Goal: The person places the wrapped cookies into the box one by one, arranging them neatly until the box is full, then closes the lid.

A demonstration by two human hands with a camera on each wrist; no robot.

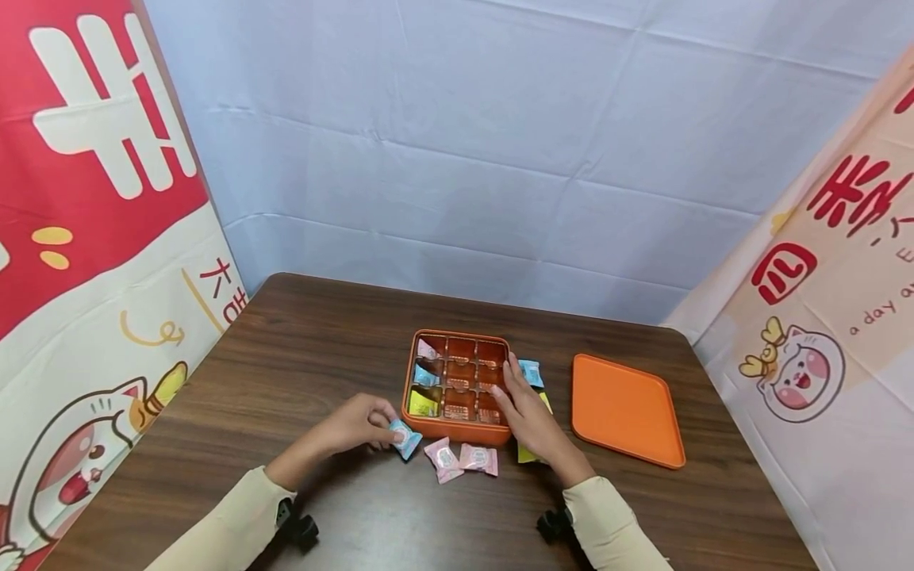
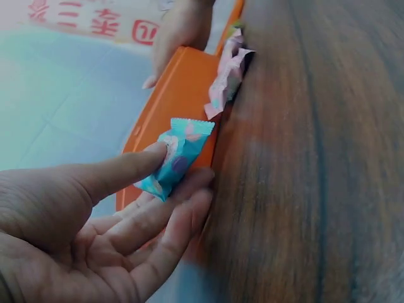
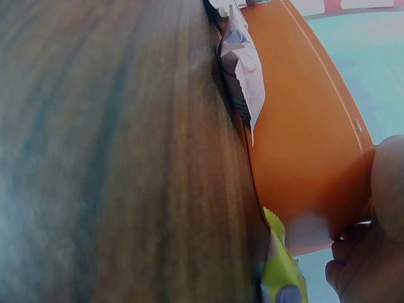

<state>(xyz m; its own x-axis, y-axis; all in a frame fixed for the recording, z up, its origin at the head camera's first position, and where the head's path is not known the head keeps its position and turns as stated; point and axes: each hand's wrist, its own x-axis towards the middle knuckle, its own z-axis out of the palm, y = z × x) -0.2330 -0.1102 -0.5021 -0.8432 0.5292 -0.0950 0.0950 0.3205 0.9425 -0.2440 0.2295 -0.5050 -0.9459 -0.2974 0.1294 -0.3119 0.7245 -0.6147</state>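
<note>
My left hand (image 1: 364,424) pinches a blue wrapped candy (image 2: 180,154) between thumb and fingers, close to the front left corner of an orange divided box (image 1: 457,431). The box's left column holds a pink candy (image 1: 427,350), a blue candy (image 1: 426,376) and a yellow candy (image 1: 423,404), one per compartment; its other compartments show bare. On the box's right side, my right hand (image 1: 531,416) holds the wall, thumb over the rim. Two pink candies (image 1: 444,461) (image 1: 479,459) lie in front of the box.
Yellow candies (image 1: 526,454) lie by the box's right side, partly hidden by the right hand and forearm. Behind them is another blue candy (image 1: 531,372). An orange lid (image 1: 627,408) lies farther right on the brown wooden table (image 1: 336,333).
</note>
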